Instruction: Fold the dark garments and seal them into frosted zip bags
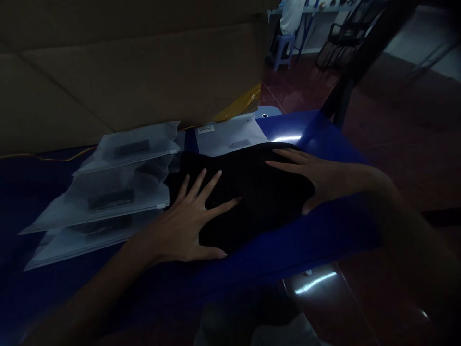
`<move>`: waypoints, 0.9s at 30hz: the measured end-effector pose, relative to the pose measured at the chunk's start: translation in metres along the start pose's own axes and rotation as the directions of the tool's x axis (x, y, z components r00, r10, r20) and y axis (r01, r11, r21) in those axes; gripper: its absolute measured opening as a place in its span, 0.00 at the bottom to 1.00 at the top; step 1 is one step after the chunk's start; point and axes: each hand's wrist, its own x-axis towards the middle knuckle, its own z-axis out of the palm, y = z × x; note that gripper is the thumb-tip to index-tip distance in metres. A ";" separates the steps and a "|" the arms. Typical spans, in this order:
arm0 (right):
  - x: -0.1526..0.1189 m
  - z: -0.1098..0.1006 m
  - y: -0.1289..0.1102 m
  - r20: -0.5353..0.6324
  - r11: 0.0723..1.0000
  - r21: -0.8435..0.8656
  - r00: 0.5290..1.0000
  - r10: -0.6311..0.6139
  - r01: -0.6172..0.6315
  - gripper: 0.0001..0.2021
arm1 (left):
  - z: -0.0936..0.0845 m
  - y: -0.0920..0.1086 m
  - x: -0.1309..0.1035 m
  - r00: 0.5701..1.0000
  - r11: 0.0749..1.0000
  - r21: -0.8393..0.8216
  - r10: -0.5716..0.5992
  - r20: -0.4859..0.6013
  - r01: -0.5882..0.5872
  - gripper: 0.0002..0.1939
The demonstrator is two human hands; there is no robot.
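A black piece of cloth, perhaps a folded garment (pixel 252 192), lies on the blue tabletop (pixel 324 230). My left hand (pixel 190 218) rests on its left part with the fingers spread wide. On its right end lies my right hand (pixel 309 175), fingers stretched out and the thumb at the near edge. Both palms face down and neither hand grips the cloth. Left of my left hand is a pile of frosted zip bags (pixel 118 192) with dark labels. Behind the cloth lies a white packet (pixel 230 134) with a printed label.
A large cardboard box (pixel 144 77) stands along the back of the table, with yellow tape (pixel 239 103) at its lower corner. A dark post (pixel 360 67) rises at the right end. Farther off, a person (pixel 291 17) sits on a blue stool (pixel 283 50) near a dark chair (pixel 347 36).
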 end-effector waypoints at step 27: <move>0.035 0.035 -0.026 -0.287 0.996 -0.092 0.957 -0.043 0.018 0.35 | 0.015 0.012 0.011 0.948 0.963 0.033 -0.258 -0.187 0.269 0.44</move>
